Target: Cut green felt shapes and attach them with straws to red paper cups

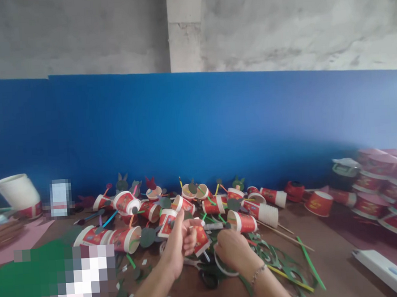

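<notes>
My left hand (179, 243) is raised over the brown table (336, 265) with its fingers curled around a red and white paper cup (201, 239). My right hand (232, 249) rests lower and to the right, knuckles up and fingers closed; what it grips is hidden. Black-handled scissors (206, 275) lie just under the hands. A pile of red paper cups (175, 210) with coloured sticks and green paper shapes lies behind both hands.
Green paper scraps (286, 268) and wooden sticks (284, 235) spread to the right. Stacks of red bowls (385, 186) fill the far right. A white tub (17, 192) and another person's hand (3, 234) are at the left. A blue board (197, 126) backs the table.
</notes>
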Action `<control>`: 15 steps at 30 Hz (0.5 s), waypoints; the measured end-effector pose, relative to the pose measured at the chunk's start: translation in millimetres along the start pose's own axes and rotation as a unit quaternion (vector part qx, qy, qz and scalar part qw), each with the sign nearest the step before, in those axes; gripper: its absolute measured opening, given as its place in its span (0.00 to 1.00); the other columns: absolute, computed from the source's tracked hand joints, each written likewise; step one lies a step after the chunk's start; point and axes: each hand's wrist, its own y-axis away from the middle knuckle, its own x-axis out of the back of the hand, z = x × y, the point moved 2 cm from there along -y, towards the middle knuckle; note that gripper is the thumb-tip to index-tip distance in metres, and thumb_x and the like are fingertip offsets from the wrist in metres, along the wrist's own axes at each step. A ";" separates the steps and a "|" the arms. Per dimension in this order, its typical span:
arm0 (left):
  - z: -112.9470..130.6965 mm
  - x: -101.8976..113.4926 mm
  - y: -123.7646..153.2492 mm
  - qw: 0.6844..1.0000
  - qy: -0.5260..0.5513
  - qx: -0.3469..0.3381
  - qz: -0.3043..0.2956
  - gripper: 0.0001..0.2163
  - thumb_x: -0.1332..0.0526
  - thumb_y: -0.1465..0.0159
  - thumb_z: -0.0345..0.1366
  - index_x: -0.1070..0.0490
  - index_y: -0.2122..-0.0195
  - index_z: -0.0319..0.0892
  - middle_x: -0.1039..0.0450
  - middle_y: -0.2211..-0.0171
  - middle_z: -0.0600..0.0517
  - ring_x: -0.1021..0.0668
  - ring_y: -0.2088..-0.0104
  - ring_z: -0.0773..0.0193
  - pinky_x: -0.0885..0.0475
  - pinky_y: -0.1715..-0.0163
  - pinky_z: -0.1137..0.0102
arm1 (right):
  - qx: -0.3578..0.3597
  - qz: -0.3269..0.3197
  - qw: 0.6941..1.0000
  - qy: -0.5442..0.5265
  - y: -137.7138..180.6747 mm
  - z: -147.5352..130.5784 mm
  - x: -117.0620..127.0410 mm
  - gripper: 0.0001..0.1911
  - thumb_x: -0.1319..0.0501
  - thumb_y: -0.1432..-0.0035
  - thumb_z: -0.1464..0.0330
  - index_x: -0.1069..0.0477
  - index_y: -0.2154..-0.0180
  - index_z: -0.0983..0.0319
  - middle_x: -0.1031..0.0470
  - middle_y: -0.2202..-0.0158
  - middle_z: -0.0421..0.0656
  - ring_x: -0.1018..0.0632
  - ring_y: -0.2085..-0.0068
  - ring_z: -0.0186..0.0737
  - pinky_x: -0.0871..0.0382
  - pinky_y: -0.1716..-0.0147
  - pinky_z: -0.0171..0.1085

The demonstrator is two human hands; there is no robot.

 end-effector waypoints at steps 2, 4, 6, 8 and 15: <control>-0.7 0.3 1.1 1.000 -0.012 0.014 0.000 0.30 0.53 0.45 0.63 0.32 0.67 0.37 0.53 0.89 0.64 0.54 0.87 0.75 0.60 0.87 0.77 | 0.005 0.071 0.995 -0.070 -4.2 -1.3 11.2 0.12 0.48 0.46 0.73 0.27 0.75 0.64 0.24 0.69 0.51 0.25 0.64 0.46 0.37 0.67 0.39; -0.7 0.5 2.3 1.000 -0.020 0.012 0.001 0.30 0.54 0.44 0.63 0.32 0.66 0.38 0.53 0.88 0.64 0.53 0.87 0.75 0.60 0.86 0.77 | 0.029 0.114 0.968 -0.219 -8.3 -3.1 21.7 0.14 0.50 0.43 0.69 0.28 0.73 0.64 0.24 0.69 0.48 0.25 0.64 0.43 0.36 0.65 0.38; -0.3 0.5 3.1 1.000 -0.025 0.006 0.006 0.29 0.54 0.44 0.62 0.32 0.66 0.38 0.54 0.87 0.64 0.52 0.86 0.75 0.59 0.86 0.77 | 0.027 0.084 0.930 -0.356 -10.9 -5.1 26.4 0.14 0.48 0.43 0.64 0.29 0.73 0.64 0.25 0.72 0.45 0.26 0.68 0.40 0.35 0.68 0.36; 0.3 0.1 3.4 0.999 -0.031 0.004 0.010 0.30 0.55 0.44 0.63 0.32 0.66 0.38 0.54 0.88 0.64 0.53 0.86 0.74 0.59 0.86 0.77 | 0.009 0.024 0.899 -0.438 -10.8 -7.9 26.4 0.13 0.44 0.46 0.61 0.29 0.72 0.65 0.27 0.74 0.42 0.28 0.71 0.38 0.36 0.72 0.34; 2.1 -4.6 4.3 0.996 -0.082 -0.021 0.015 0.33 0.54 0.45 0.64 0.29 0.64 0.36 0.55 0.88 0.64 0.52 0.87 0.74 0.57 0.86 0.77 | 0.043 0.033 0.888 -0.457 -4.1 -15.2 27.3 0.09 0.42 0.49 0.65 0.33 0.75 0.63 0.27 0.68 0.43 0.29 0.69 0.37 0.37 0.70 0.34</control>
